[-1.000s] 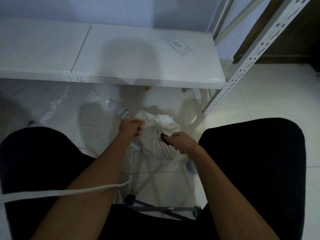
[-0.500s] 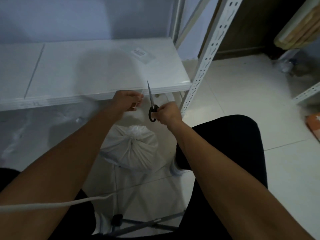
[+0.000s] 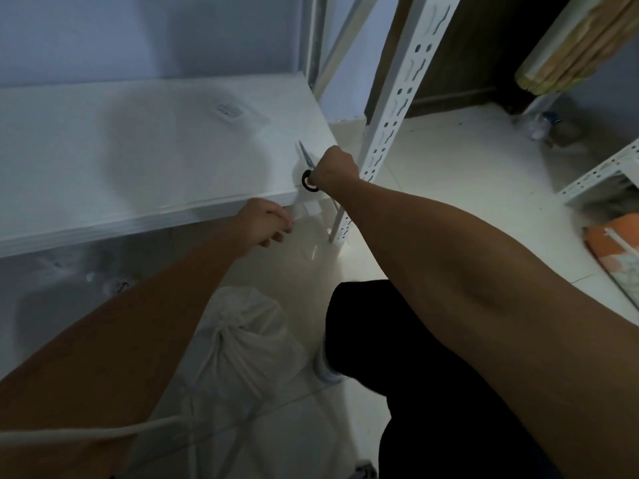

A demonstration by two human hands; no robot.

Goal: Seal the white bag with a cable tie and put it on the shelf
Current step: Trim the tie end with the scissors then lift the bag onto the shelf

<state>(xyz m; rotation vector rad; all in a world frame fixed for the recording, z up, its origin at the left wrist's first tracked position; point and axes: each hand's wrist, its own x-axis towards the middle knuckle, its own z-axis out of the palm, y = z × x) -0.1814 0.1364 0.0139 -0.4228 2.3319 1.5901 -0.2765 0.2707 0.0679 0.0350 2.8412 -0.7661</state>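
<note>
The white bag [image 3: 242, 340] stands on the floor tiles between my arms, its neck gathered tight. Above it is the white shelf [image 3: 138, 150]. My right hand [image 3: 333, 171] grips black-handled scissors [image 3: 307, 165] over the shelf's right front corner, blades pointing up and left. My left hand [image 3: 264, 221] hovers just below the shelf's front edge. Its fingers are curled and pinch a small white strip [image 3: 291, 222], apparently a piece of cable tie. Neither hand touches the bag.
A perforated white upright [image 3: 390, 108] rises right of the shelf corner. A second rack [image 3: 601, 171], an orange packet [image 3: 615, 250] and a plastic bottle [image 3: 539, 127] lie to the right. My dark trouser leg [image 3: 432, 375] is beside the bag. A white cord [image 3: 86, 433] crosses bottom left.
Both hands left the bag's neck and rose to the shelf. The right hand carried the scissors up to the shelf's right corner; the left stopped lower, under the edge.
</note>
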